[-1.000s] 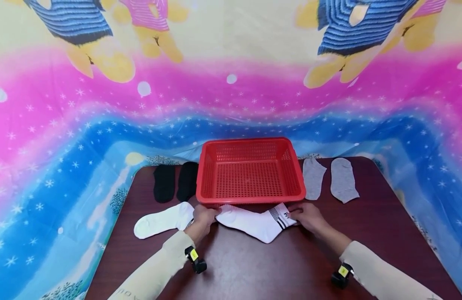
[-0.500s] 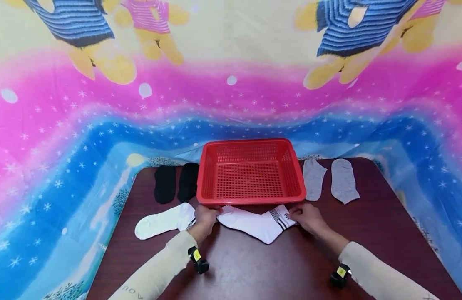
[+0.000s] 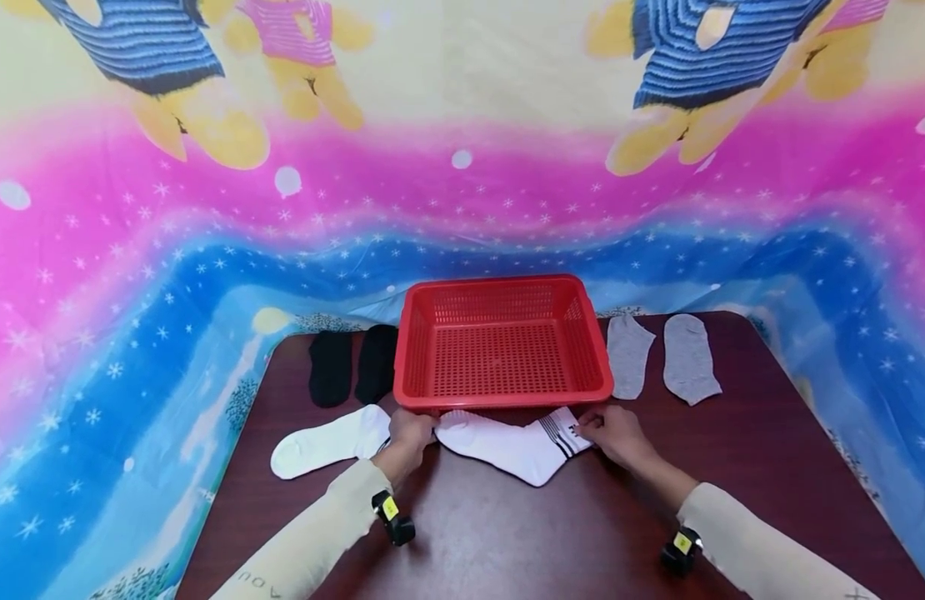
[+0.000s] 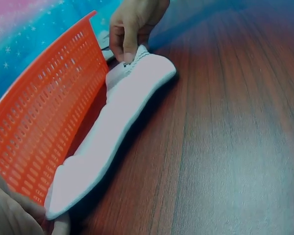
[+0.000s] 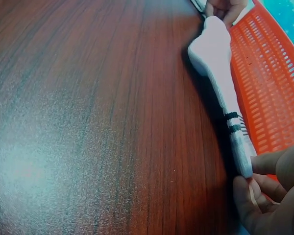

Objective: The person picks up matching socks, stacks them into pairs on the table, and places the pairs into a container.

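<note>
A white sock (image 3: 500,446) with black stripes at its cuff is stretched sideways between both hands, just in front of the red basket. My left hand (image 3: 410,437) pinches the toe end, which also shows in the left wrist view, where the sock (image 4: 112,122) runs up to the other hand. At the cuff, the thumb and fingers of my right hand (image 5: 277,188) grip the striped edge. Another white sock (image 3: 327,442) lies flat to the left, its striped cuff partly hidden behind my left hand.
The red perforated basket (image 3: 503,400) stands at the back middle of the dark wooden table (image 3: 522,542), with nothing in it. Two black socks, a left one (image 3: 331,368) and a right one (image 3: 376,364), lie left of it. Two grey socks (image 3: 627,358) lie on its right.
</note>
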`<state>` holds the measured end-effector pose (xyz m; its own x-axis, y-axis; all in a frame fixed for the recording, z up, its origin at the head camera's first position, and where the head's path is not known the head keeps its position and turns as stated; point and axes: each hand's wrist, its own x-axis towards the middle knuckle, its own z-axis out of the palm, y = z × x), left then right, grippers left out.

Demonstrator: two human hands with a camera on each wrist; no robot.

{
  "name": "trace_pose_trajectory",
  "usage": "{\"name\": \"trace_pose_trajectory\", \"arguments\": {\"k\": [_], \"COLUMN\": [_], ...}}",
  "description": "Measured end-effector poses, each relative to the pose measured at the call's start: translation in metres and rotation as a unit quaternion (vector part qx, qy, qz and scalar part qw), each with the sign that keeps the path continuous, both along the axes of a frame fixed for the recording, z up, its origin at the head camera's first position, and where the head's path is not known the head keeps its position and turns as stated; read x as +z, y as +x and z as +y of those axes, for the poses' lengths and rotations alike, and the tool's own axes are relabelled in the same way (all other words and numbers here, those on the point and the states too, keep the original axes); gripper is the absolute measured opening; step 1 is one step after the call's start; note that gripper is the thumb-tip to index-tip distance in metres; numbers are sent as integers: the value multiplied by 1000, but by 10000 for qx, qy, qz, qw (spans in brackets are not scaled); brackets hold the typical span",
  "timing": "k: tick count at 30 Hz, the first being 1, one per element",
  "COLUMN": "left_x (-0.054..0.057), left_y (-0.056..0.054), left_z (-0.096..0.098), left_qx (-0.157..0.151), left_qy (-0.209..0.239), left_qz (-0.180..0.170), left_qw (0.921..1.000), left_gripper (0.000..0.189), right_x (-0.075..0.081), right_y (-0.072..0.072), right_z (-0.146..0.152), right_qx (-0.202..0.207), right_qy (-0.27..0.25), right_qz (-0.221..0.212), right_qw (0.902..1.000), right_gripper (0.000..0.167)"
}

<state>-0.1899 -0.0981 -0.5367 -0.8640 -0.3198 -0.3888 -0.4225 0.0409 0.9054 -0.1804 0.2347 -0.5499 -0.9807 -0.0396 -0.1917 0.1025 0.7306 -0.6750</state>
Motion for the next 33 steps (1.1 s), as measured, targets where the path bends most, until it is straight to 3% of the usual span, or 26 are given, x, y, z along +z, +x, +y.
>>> {"name": "trace_pose_trajectory", "arguments": {"k": [6, 11, 15, 19, 21, 24, 28, 30, 33], "left_x": [6, 18, 31, 42, 45, 47, 41, 37, 30], "left_y": [4, 15, 25, 31, 32, 32, 32, 33, 31], "left_z": [-3, -18, -38, -65, -82, -108, -137, -146, -157], "left_qx": [-92, -234, -100, 21, 115, 378, 681, 566, 154], "left_qy": [25, 238, 155, -356, -646, -1164, -1954, -2302, -2700], "left_qz": [-209, 97, 176, 130, 132, 85, -181, -356, -535], "left_qw": [9997, 9994, 9997, 9993, 9978, 9924, 9782, 9708, 9612], "left_gripper": [36, 42, 36, 36, 39, 45, 50, 52, 55], "right_x": [3, 13, 26, 38, 41, 41, 42, 43, 43], "right_y": [4, 18, 32, 41, 42, 38, 32, 29, 25], "right_z": [-3, -12, -28, -55, -73, -105, -149, -169, -194], "right_qx": [-37, 58, 445, 1058, 1378, 1881, 2439, 2639, 2801], "right_qy": [210, 857, 1255, 1102, 1003, 847, 721, 660, 636], "right_qz": [195, 714, 830, 796, 990, 1458, 1921, 1986, 2032], "right_qw": [9996, 9937, 9876, 9850, 9804, 9676, 9479, 9416, 9360], "right_gripper": [15, 20, 22, 25, 24, 19, 14, 13, 13]}}
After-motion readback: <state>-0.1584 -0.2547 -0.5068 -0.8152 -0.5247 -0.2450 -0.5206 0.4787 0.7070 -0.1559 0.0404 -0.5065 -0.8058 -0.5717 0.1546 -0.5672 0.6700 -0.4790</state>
